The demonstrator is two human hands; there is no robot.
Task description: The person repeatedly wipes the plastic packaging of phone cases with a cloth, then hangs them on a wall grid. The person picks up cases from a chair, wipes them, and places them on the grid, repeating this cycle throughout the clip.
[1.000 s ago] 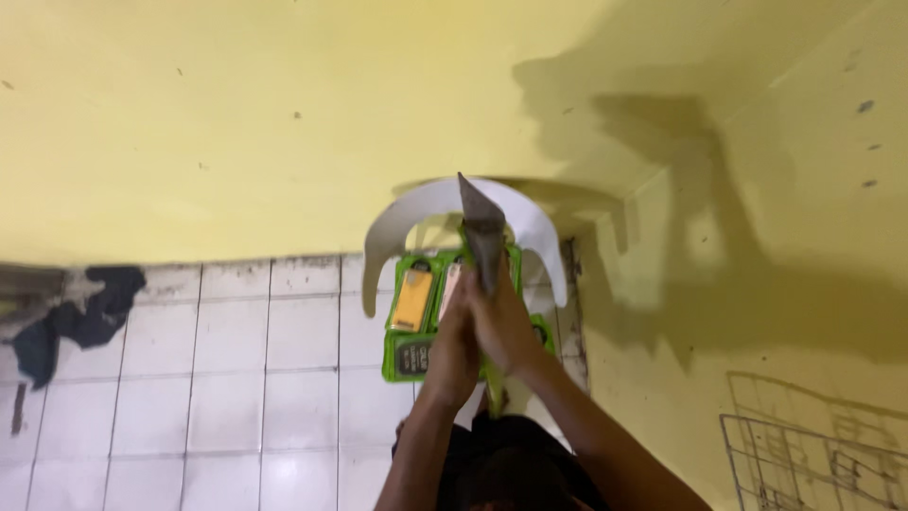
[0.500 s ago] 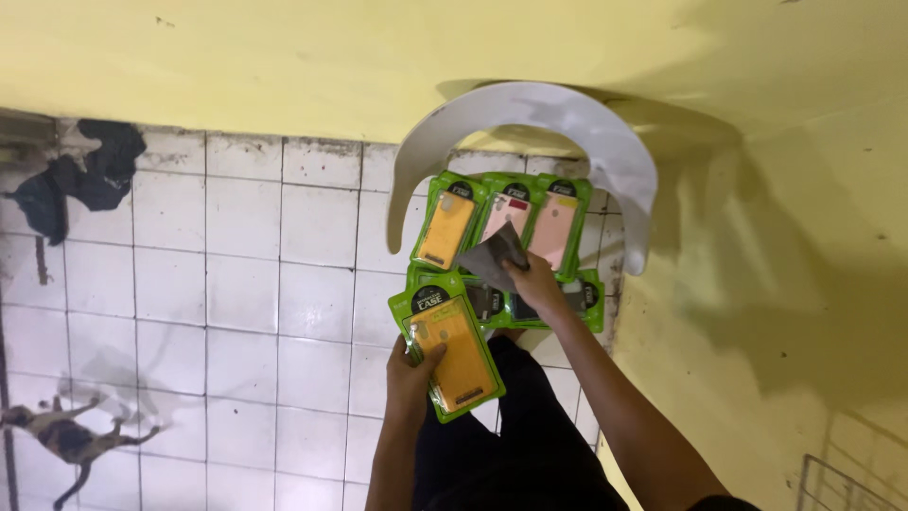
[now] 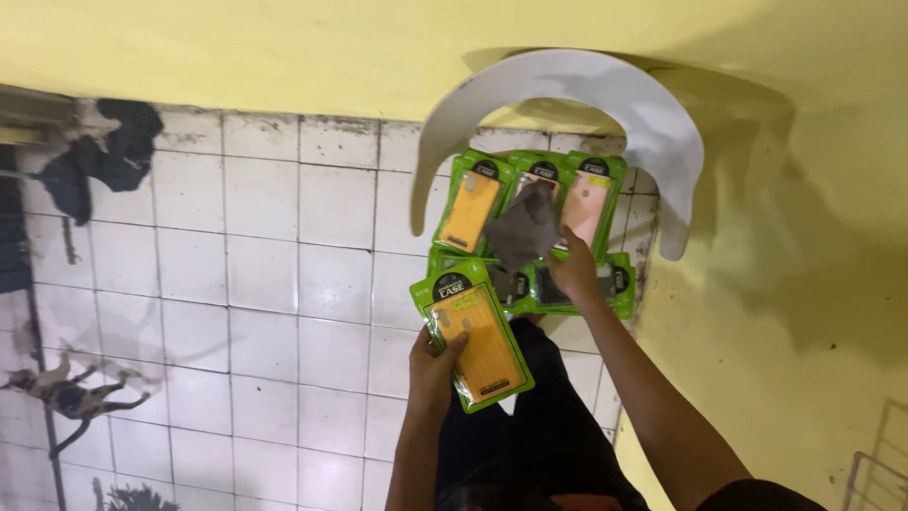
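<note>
Here, green package [image 3: 478,343] in left fingers [image 3: 445,348].

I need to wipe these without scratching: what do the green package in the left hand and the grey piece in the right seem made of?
The green package looks like glossy printed card under clear plastic, which catches glare. The grey piece looks like soft matte cloth, since it folds limply.

Both forearms were seen bare to the elbow, left hand [image 3: 433,364] and right hand [image 3: 575,274] ungloved, dark trousers [image 3: 544,426] worn below, no rings or watch made out.
</note>
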